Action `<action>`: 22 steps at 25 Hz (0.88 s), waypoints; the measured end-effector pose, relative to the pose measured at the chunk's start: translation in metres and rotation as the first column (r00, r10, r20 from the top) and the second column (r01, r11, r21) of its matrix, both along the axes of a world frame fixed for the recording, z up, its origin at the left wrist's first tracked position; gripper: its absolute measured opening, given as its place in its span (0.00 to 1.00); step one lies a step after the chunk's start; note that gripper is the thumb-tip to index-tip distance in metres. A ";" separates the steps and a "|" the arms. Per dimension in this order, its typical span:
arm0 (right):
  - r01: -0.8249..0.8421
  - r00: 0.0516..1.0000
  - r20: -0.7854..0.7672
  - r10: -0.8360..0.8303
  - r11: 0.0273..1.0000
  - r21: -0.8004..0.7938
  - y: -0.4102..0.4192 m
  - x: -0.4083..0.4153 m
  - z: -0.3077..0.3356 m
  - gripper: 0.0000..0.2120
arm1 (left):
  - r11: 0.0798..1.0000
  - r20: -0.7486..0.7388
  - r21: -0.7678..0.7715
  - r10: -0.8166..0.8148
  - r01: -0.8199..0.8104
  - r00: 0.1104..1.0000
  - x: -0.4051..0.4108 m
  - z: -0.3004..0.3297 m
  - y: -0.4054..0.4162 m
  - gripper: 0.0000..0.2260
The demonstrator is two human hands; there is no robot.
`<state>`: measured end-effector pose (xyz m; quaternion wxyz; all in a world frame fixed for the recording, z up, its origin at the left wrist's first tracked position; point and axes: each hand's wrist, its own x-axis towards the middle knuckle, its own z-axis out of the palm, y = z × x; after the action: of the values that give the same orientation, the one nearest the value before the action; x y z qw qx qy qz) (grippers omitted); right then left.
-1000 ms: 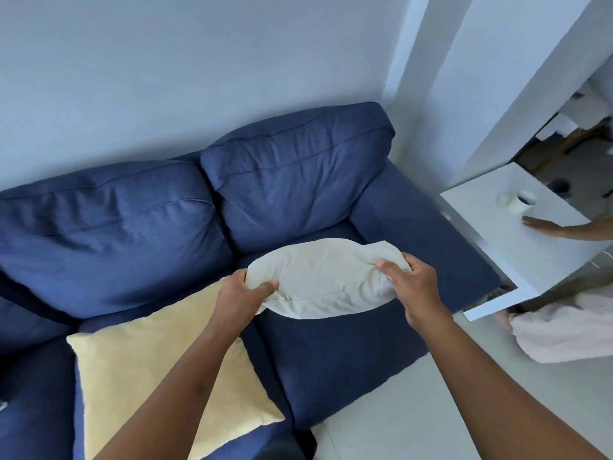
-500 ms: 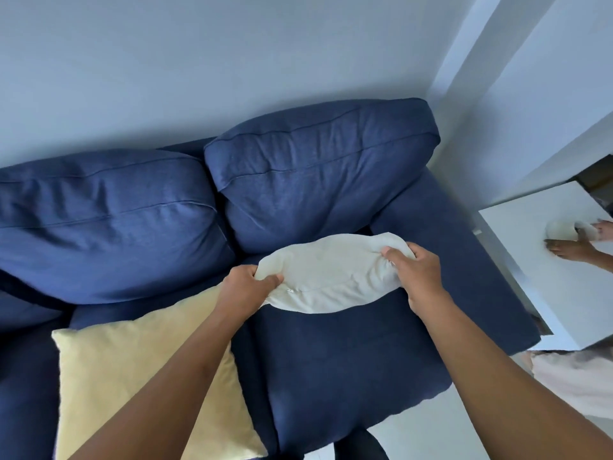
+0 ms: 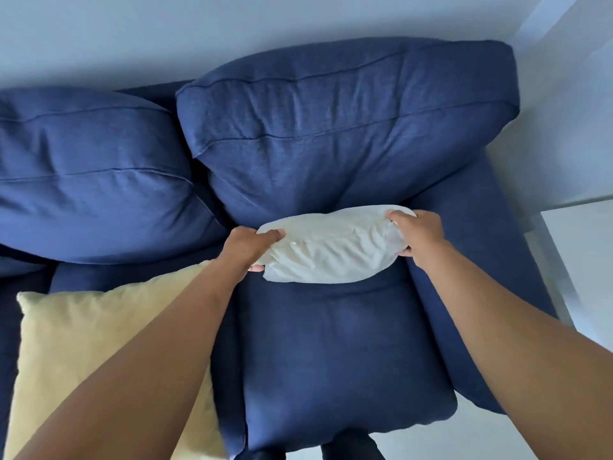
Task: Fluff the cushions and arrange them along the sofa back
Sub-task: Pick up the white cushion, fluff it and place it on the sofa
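A small white cushion [image 3: 326, 252] sits at the base of the right blue back cushion [image 3: 348, 127], over the right seat of the navy sofa [image 3: 331, 360]. My left hand [image 3: 248, 249] grips its left end and my right hand [image 3: 416, 232] grips its right end. The white cushion is bunched and wrinkled between both hands. A pale yellow cushion [image 3: 83, 343] lies flat on the left seat, partly hidden under my left forearm. The left blue back cushion [image 3: 89, 180] leans against the wall.
The sofa's right armrest [image 3: 504, 260] runs beside my right forearm. A white table [image 3: 580, 260] stands just right of the armrest. A pale wall rises behind the sofa, and light floor shows at the bottom right.
Both hands have carried the white cushion back toward the right back cushion. The view has shifted closer and rightward, and the other person's hand at the white table has left the view.
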<state>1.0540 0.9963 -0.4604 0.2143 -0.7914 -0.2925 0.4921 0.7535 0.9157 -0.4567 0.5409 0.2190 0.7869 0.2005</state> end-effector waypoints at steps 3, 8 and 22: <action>0.020 0.999 -0.050 -0.018 0.999 0.026 0.017 -0.002 -0.017 0.17 | 0.989 0.032 0.068 0.129 -0.131 0.991 0.006 -0.013 0.018 0.17; -0.002 0.997 -0.081 0.015 0.986 0.165 0.044 -0.012 -0.015 0.21 | 0.959 0.000 0.171 0.229 -0.225 0.974 -0.002 -0.017 0.030 0.11; -0.383 0.922 0.001 0.387 0.912 0.149 0.023 -0.009 -0.031 0.13 | 0.988 -0.172 0.150 0.061 -0.035 0.983 0.014 0.004 0.025 0.12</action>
<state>1.0448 1.0190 -0.4917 0.1747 -0.6933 -0.4749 0.5132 0.7680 0.9408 -0.4530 0.4468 0.2559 0.8198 0.2505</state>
